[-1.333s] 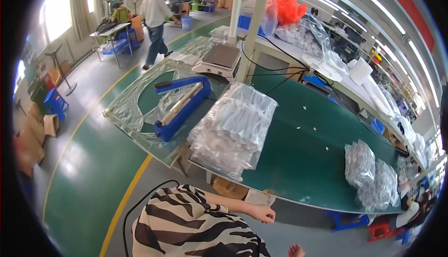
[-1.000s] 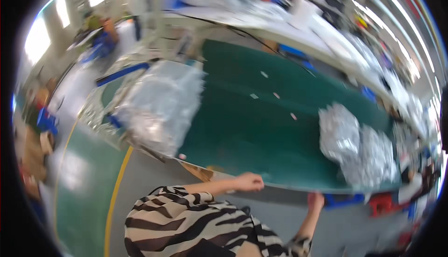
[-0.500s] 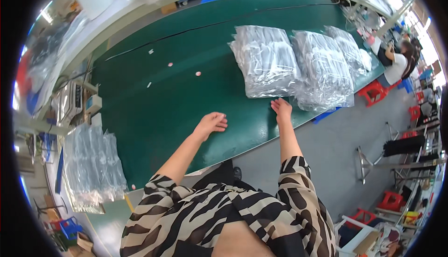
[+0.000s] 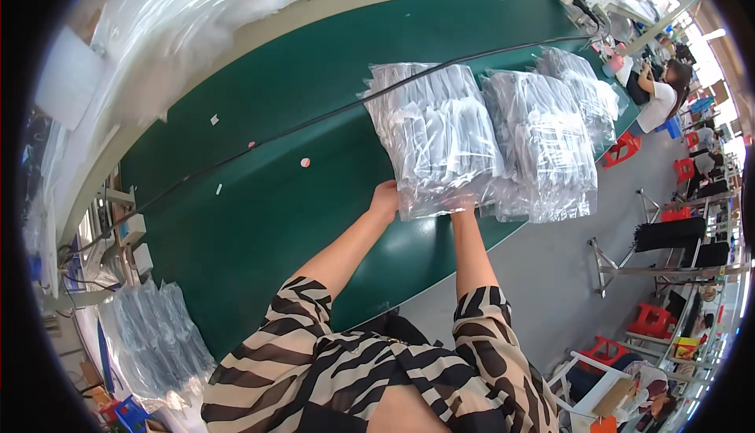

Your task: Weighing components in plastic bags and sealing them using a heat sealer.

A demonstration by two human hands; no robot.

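Observation:
A thick stack of clear plastic packages (image 4: pixel 448 138) lies on the green table (image 4: pixel 259 252) in front of me, with greyish contents showing through. My left hand (image 4: pixel 385 198) grips its near left corner, the fingers hidden behind the plastic. At the near edge, my right hand (image 4: pixel 464 202) is tucked under the loose clear film and holds the stack from below; its fingers are mostly covered. Immediately to the right, a second stack of similar packages (image 4: pixel 546 150) leans close against it, and a third stack (image 4: pixel 586 91) lies farther back.
A black cable (image 4: pixel 291 128) hangs across, over the stack's far part. Small round stickers (image 4: pixel 305 162) and white scraps lie on the table. More bagged packages (image 4: pixel 161 339) sit at the lower left. Clear film (image 4: pixel 197 24) fills a shelf above. A seated person (image 4: pixel 661 95) is at the far right.
Both hands have moved from above the table's near part to the near edge of the left stack and taken hold of it. The stack sits slightly nearer to me; my view has shifted too.

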